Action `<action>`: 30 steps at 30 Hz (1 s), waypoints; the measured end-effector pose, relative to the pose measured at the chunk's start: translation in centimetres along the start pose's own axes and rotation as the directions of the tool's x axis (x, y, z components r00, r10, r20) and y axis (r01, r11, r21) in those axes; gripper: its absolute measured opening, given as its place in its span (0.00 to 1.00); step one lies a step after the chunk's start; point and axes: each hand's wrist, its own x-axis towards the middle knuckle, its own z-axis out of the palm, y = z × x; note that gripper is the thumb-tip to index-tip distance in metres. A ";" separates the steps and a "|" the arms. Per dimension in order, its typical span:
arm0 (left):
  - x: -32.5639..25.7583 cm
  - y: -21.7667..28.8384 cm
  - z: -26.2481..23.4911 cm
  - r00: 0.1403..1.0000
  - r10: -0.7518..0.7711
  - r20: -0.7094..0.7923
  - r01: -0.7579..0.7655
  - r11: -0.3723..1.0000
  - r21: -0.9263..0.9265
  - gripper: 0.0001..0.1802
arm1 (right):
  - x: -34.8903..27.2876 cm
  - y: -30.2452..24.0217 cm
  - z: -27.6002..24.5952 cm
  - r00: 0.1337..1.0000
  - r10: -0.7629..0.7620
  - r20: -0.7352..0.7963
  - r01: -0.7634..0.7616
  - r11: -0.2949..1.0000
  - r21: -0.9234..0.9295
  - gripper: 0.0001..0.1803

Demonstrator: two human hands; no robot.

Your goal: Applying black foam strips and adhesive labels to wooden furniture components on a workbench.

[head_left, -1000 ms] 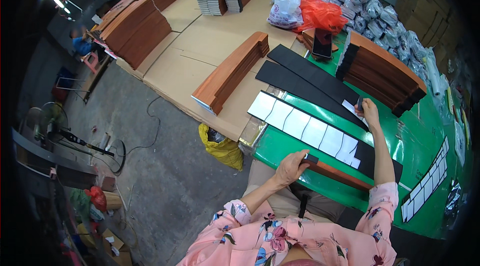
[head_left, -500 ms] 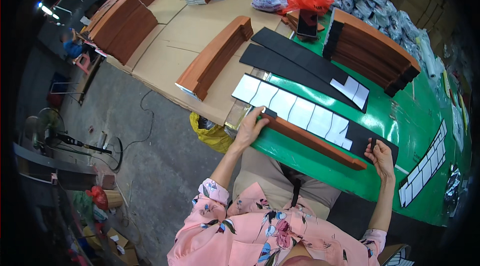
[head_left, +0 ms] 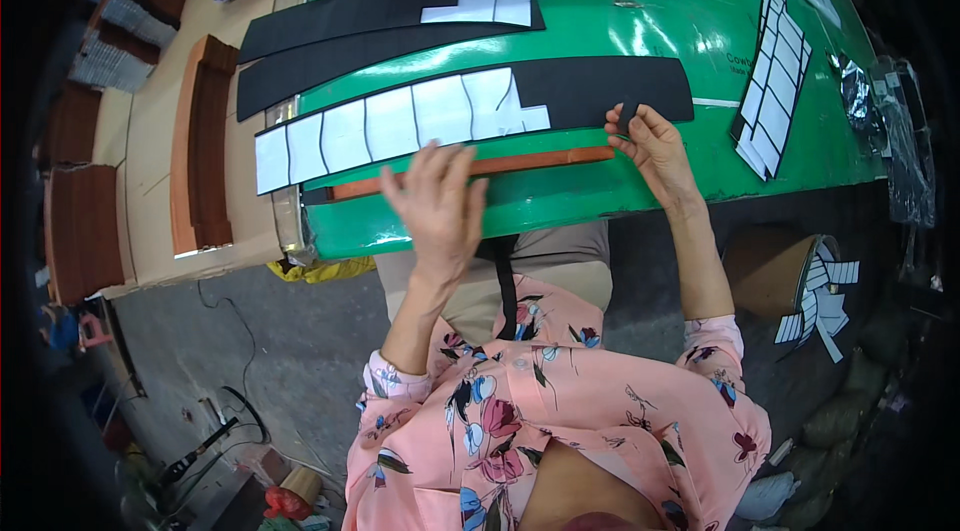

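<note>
Between the hands — left (head_left: 438,203) spread flat, right (head_left: 650,143) pinching — lies the black strip (head_left: 600,91).

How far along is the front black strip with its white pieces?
Done: white pieces cover the front black strip from its left end to past the middle. In hand: the right hand pinches a small dark piece; the left hand rests on the brown strip. Left: the strip's bare right part.

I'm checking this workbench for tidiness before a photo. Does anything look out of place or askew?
Mostly orderly. The white pieces on the nearest black strip cover only its left part, and the last ones sit stepped rather than flush. White scraps spill over a brown bin's rim below the green table. The right hand pinches the strip's edge.
</note>
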 end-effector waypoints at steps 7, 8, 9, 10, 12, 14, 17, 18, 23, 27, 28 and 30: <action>2.2 5.5 5.2 0.983 -0.031 0.182 0.064 0.982 -0.177 0.19 | -1.4 -0.8 0.3 0.961 -0.243 0.130 0.267 0.703 -0.659 0.15; 2.2 5.7 5.6 0.982 -0.037 0.186 0.071 0.981 -0.182 0.19 | -1.6 -1.2 0.7 0.963 -0.236 0.128 0.260 0.703 -0.662 0.15; 2.2 5.7 5.9 0.981 -0.046 0.186 0.074 0.986 -0.149 0.18 | -1.9 -1.6 1.1 0.950 -0.267 0.163 0.297 0.604 -0.740 0.15; 2.2 5.7 6.2 0.981 -0.055 0.187 0.077 0.990 -0.115 0.18 | -2.1 -1.8 1.5 0.934 -0.293 0.202 0.330 0.497 -0.803 0.16; 2.4 5.9 6.4 0.982 -0.078 0.172 0.098 0.989 -0.113 0.15 | -2.1 -1.8 1.6 0.932 -0.303 0.198 0.328 0.473 -0.818 0.16; 2.4 5.8 6.8 0.980 -0.126 0.157 0.147 0.980 -0.131 0.13 | -1.7 -1.5 1.2 0.857 -0.376 0.353 0.468 0.278 -0.839 0.14; 2.5 5.8 6.9 0.979 -0.144 0.143 0.166 0.973 -0.158 0.11 | -1.5 -1.3 1.6 0.845 -0.381 0.375 0.478 0.224 -0.849 0.12; 2.5 5.7 6.8 0.977 -0.148 0.152 0.173 0.969 -0.174 0.11 | -1.4 -1.2 1.6 0.846 -0.378 0.377 0.479 0.226 -0.848 0.12; 2.5 5.9 6.6 0.972 -0.167 0.166 0.198 0.962 -0.187 0.11 | -1.0 -1.0 1.5 0.826 -0.382 0.414 0.506 0.180 -0.844 0.12; 2.4 5.9 6.6 0.972 -0.171 0.161 0.201 0.960 -0.196 0.11 | -0.9 -0.8 1.5 0.823 -0.383 0.420 0.507 0.162 -0.846 0.12; 2.4 5.9 6.6 0.972 -0.171 0.161 0.201 0.960 -0.197 0.11 | -0.8 -0.8 1.5 0.822 -0.386 0.418 0.507 0.164 -0.846 0.12; 2.5 5.9 6.7 0.970 -0.176 0.170 0.208 0.958 -0.198 0.11 | -0.8 -0.7 1.5 0.822 -0.389 0.415 0.506 0.166 -0.846 0.12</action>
